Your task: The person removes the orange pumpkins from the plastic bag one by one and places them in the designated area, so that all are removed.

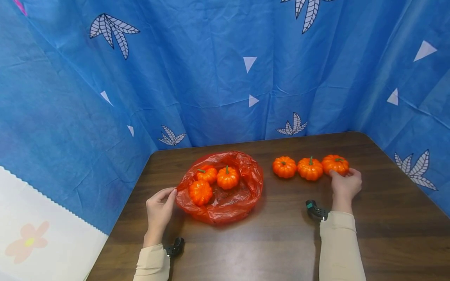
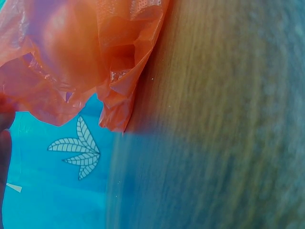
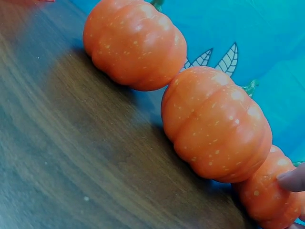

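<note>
An open red plastic bag [image 1: 251,195] lies on the table with three small orange pumpkins inside, one of them [image 1: 200,192] nearest the left hand. My left hand [image 1: 159,210] pinches the bag's left rim between thumb and fingers; the left wrist view shows the bag [image 2: 71,43] close up. To the right of the bag, three more pumpkins stand in a row: one on the left [image 1: 284,167], one in the middle [image 1: 309,168] and one on the right [image 1: 335,164]. My right hand [image 1: 346,187] grips the rightmost pumpkin [image 3: 269,191], thumb on its near side.
The dark wooden table [image 1: 267,249] reaches back to a blue curtain [image 1: 218,78] with leaf and triangle prints. At the far left hangs a white cloth [image 1: 42,218] with a flower print. Both wrists wear small black cameras.
</note>
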Tool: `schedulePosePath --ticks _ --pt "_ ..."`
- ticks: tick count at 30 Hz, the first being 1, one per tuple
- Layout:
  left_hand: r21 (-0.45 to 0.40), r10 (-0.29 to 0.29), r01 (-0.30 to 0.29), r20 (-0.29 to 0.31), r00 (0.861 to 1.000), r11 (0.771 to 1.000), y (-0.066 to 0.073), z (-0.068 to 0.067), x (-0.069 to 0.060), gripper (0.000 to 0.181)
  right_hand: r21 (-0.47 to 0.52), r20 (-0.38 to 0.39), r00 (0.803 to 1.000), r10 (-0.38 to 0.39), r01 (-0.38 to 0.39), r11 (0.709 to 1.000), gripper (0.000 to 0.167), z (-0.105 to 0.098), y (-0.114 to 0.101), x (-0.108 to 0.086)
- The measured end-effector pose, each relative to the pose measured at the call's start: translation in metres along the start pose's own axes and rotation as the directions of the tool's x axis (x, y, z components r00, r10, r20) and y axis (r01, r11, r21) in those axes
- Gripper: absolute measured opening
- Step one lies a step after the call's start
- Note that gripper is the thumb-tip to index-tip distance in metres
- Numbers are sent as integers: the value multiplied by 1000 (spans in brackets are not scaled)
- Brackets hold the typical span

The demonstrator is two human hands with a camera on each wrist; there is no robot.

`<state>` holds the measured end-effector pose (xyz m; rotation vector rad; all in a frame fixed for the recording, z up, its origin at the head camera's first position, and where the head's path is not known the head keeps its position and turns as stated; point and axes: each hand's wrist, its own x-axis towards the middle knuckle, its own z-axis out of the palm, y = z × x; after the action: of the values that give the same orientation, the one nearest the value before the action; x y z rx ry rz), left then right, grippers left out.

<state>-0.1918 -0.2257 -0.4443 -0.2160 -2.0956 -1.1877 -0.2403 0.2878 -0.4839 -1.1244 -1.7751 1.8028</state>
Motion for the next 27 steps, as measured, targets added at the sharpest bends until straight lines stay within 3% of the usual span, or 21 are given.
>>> schedulePosePath --ticks 9,19,27 --pt "4 -14 14 0 1000 1000 -33 3 -2 8 -36 9 1000 1 0 999 72 0 -2 -1" --pt "-7 4 -4 12 1000 1000 -36 1 -2 8 -180 51 998 -23 32 983 73 -12 -9 -2" --pt "-5 -2 2 -4 1000 1000 -33 3 -2 7 -142 4 999 -33 33 989 68 -18 -24 -9"
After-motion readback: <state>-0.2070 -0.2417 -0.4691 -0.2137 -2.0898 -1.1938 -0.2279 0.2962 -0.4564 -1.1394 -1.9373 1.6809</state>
